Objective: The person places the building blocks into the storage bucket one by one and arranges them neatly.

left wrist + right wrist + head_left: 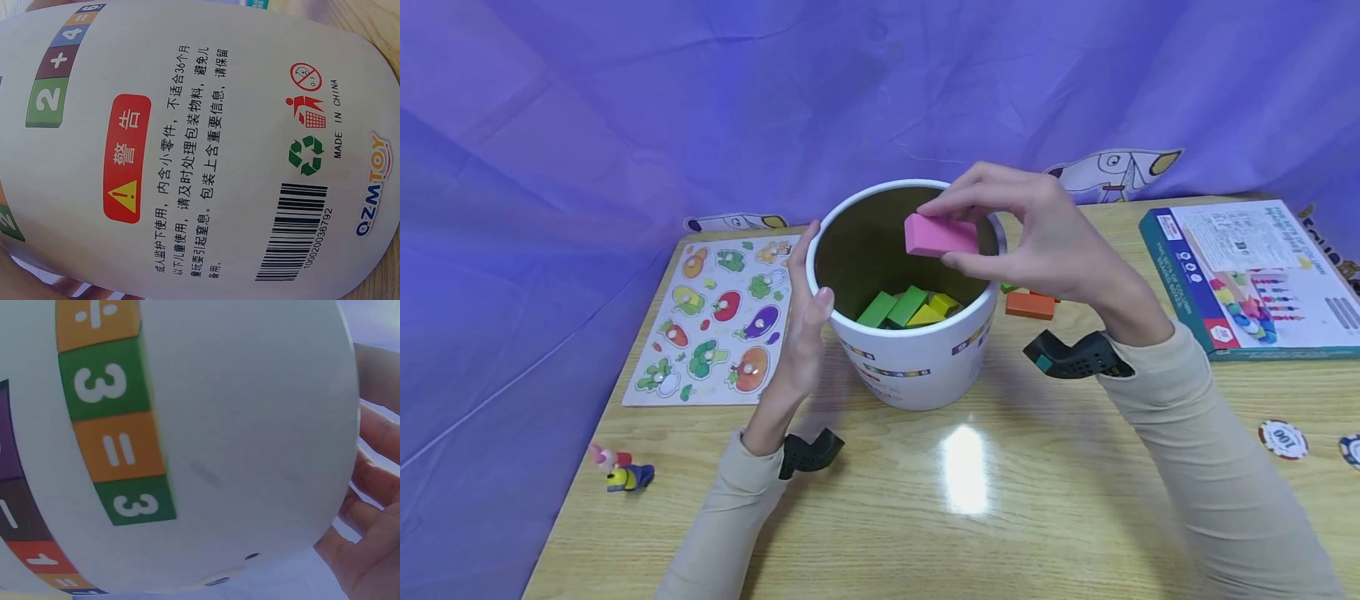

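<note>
My left hand (797,333) grips the left side of a white bucket (917,371), its thumb at the rim and a finger along the outer wall. My right hand (1026,229) pinches a pink block (940,237) between thumb and fingers, over the bucket's opening near the right rim. Inside at the bottom lie green blocks (907,306) and yellow blocks (927,316). Printed number tiles and a barcode (292,232) cover the wall in the left wrist view. Fingers (378,481) show beyond the bucket's edge in the right wrist view, where the pink block is hidden.
An orange block (1030,305) lies right of the bucket, beside other partly hidden blocks. A vegetable puzzle board (707,325) is at left, small toy figures (625,475) nearer me. At right are a game box (1262,275) and a poker chip (1282,439). Purple cloth (880,92) hangs behind.
</note>
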Demonstrator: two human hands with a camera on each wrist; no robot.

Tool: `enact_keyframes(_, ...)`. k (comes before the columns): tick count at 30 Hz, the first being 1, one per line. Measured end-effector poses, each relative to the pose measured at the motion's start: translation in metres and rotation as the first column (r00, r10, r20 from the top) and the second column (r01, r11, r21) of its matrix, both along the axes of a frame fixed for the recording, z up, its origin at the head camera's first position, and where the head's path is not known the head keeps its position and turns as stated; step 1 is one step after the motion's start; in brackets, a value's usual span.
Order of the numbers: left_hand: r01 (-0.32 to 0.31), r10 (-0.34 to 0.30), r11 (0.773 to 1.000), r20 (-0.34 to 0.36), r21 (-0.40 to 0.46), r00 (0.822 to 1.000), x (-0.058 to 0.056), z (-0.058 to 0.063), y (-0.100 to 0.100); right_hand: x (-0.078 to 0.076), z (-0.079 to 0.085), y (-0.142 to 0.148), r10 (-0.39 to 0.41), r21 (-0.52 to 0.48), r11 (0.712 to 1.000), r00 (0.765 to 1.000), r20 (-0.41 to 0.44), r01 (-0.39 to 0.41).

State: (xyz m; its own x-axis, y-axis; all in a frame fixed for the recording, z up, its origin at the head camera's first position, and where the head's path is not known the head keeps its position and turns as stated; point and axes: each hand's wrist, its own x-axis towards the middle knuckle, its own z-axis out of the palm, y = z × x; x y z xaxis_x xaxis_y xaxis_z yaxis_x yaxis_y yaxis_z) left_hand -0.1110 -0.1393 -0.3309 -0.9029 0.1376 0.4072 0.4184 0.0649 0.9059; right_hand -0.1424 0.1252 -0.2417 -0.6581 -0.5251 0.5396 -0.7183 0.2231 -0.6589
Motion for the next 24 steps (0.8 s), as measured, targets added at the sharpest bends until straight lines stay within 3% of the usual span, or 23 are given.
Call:
enact_keyframes(11,-0.005,0.005,1.000,0.003,-0.016,1.000,0.000,0.000,0.000,-0.004,0.003,-0.006,-0.013,-0.001,1.000,1.000,0.000,0.013)
enact_keyframes(18,-0.003,0.003,1.000,0.003,-0.014,1.000,-0.001,-0.001,0.000,-0.007,0.003,-0.006,0.027,-0.006,1.000,1.000,0.002,-0.027)
enact_keyframes(24,-0.010,0.010,1.000,0.001,-0.020,1.000,0.000,-0.001,0.000,-0.009,0.005,0.009,-0.012,-0.058,0.998,1.000,-0.014,0.012)
